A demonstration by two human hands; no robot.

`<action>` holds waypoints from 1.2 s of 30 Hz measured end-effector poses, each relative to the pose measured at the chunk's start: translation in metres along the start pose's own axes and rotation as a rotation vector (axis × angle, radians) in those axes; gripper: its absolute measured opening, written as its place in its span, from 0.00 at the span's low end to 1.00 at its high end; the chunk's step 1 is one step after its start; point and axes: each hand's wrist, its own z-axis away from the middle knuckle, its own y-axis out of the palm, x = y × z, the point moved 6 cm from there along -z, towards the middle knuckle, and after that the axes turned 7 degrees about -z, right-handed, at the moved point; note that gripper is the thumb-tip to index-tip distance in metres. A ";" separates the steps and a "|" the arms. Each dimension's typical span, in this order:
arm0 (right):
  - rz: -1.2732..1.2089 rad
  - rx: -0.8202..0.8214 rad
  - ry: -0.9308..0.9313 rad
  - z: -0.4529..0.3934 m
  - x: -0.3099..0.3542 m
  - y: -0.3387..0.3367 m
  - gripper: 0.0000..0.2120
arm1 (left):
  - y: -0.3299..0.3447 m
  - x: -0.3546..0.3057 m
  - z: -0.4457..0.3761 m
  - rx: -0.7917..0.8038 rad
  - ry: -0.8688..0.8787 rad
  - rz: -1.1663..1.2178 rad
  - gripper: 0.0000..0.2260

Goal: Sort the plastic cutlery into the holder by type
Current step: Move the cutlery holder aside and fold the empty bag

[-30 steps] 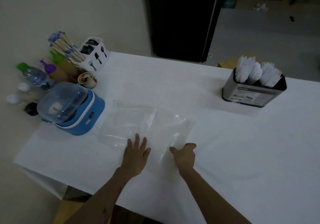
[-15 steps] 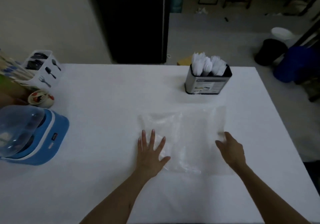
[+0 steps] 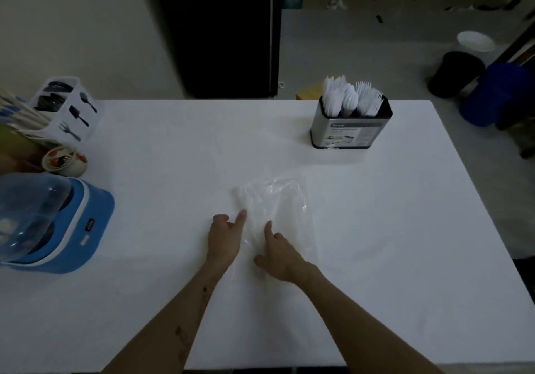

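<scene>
Cutlery (image 3: pixel 351 99) stands handle-down in the metal holder (image 3: pixel 344 130) at the far right of the bench (image 3: pixel 173 147), long axes upright and tilted slightly outward: knives on the left, spoons in the middle, forks with tines up on the right. A dark band on the holder's front label carries a short white word too small for me to read.

Nearer me, in the middle of the bench, a clear plastic bag (image 3: pixel 278 208) lies flat and crinkled, its long side running away from me toward the holder. My left hand (image 3: pixel 224 239) rests at the bag's left edge with the forefinger stretched onto the plastic and the other fingers loosely curled, gripping nothing. My right hand (image 3: pixel 278 255) lies on the bag with the forefinger pointing forward and the rest relaxed, also holding nothing.

On the bench's left side sits a blue appliance (image 3: pixel 72 228) with a clear domed lid, then a small patterned cup (image 3: pixel 65 160), and a white caddy (image 3: pixel 68 107) printed with spoon, knife and fork silhouettes. Nothing stands between my hands and the holder.
</scene>
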 end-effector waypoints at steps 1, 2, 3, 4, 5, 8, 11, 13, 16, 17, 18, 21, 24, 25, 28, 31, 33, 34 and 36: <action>0.007 0.027 -0.020 0.001 -0.002 -0.003 0.37 | 0.004 0.001 -0.001 0.051 0.007 -0.078 0.31; -0.004 -0.018 -0.059 0.003 -0.003 -0.012 0.31 | 0.007 0.000 -0.001 0.068 0.041 -0.152 0.31; -0.029 -0.151 -0.098 0.006 -0.006 -0.028 0.25 | 0.009 -0.002 0.001 0.058 0.086 -0.214 0.31; -0.060 -0.360 -0.112 0.012 -0.012 -0.048 0.20 | 0.012 -0.005 0.003 0.046 0.125 -0.262 0.31; -0.101 -0.581 -0.071 0.021 -0.024 -0.068 0.19 | 0.016 -0.008 0.006 0.045 0.151 -0.297 0.32; -0.309 -0.690 0.212 0.027 -0.066 -0.092 0.25 | 0.030 -0.014 0.014 0.110 0.144 -0.340 0.30; -0.386 -0.474 0.267 0.020 -0.084 -0.092 0.31 | 0.044 -0.034 0.030 0.181 0.207 -0.332 0.25; -0.469 -0.507 0.266 0.028 -0.094 -0.105 0.31 | 0.057 -0.058 0.047 0.183 0.306 -0.317 0.23; -0.513 -0.609 0.222 0.057 -0.115 -0.139 0.20 | 0.094 -0.104 0.081 0.239 0.492 -0.320 0.21; -0.496 -0.654 0.199 0.071 -0.124 -0.156 0.15 | 0.112 -0.121 0.094 0.272 0.555 -0.323 0.20; -0.498 -0.702 0.177 0.087 -0.133 -0.174 0.12 | 0.132 -0.140 0.109 0.308 0.613 -0.317 0.20; -0.532 -0.877 0.117 0.147 -0.168 -0.236 0.06 | 0.196 -0.198 0.161 0.435 0.721 -0.201 0.16; -0.528 -1.119 0.077 0.210 -0.225 -0.300 0.04 | 0.270 -0.259 0.219 0.547 0.809 -0.107 0.13; -0.535 -1.182 0.051 0.223 -0.241 -0.315 0.03 | 0.288 -0.274 0.232 0.559 0.836 -0.100 0.12; -0.579 -1.338 0.029 0.264 -0.311 -0.360 0.07 | 0.364 -0.322 0.273 0.595 0.901 -0.131 0.10; -0.640 -1.445 0.067 0.285 -0.397 -0.393 0.10 | 0.455 -0.358 0.301 0.625 0.936 -0.180 0.07; -0.669 -1.437 0.148 0.279 -0.462 -0.403 0.08 | 0.525 -0.363 0.305 0.648 0.936 -0.255 0.06; -0.693 -1.409 0.197 0.269 -0.496 -0.403 0.06 | 0.559 -0.360 0.301 0.646 0.926 -0.300 0.06; -0.784 -1.336 0.261 0.240 -0.563 -0.396 0.04 | 0.624 -0.343 0.282 0.598 0.890 -0.369 0.08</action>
